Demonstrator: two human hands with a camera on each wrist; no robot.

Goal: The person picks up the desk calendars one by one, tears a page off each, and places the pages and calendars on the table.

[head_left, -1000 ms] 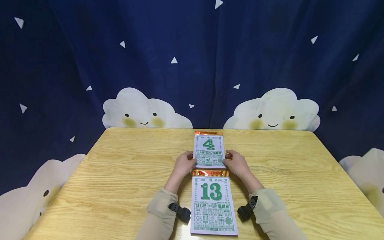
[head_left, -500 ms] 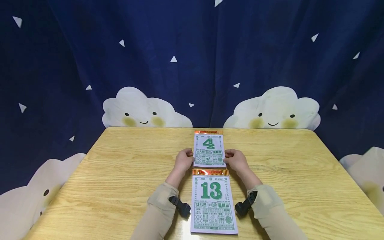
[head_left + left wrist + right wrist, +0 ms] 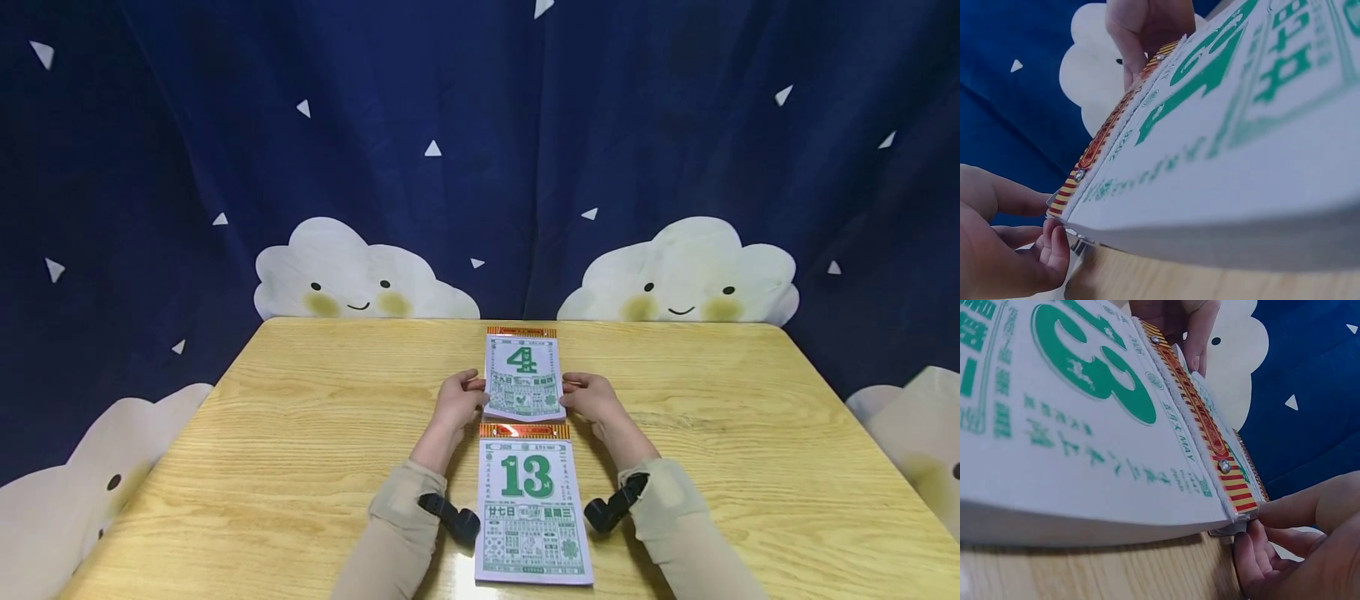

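Note:
A tear-off calendar pad showing a green 4 lies at the far middle of the table, its lower edge bowed. My left hand pinches its left side low down, and my right hand does the same at the right side. Nearer to me, a larger-looking calendar pad with a green 13 lies flat between my forearms. In the left wrist view this near pad hides most of the far one. Thumb and curled fingers of my right hand show beyond its bound edge in the right wrist view.
A wooden table carries both pads, the far one close to its back edge. Behind hangs a dark blue curtain with white triangles and smiling clouds. Black wrist cameras sit beside the near pad.
The lower part of the far pad now bends into a curve between my hands, where it lay flat before. The near pad has stayed in place.

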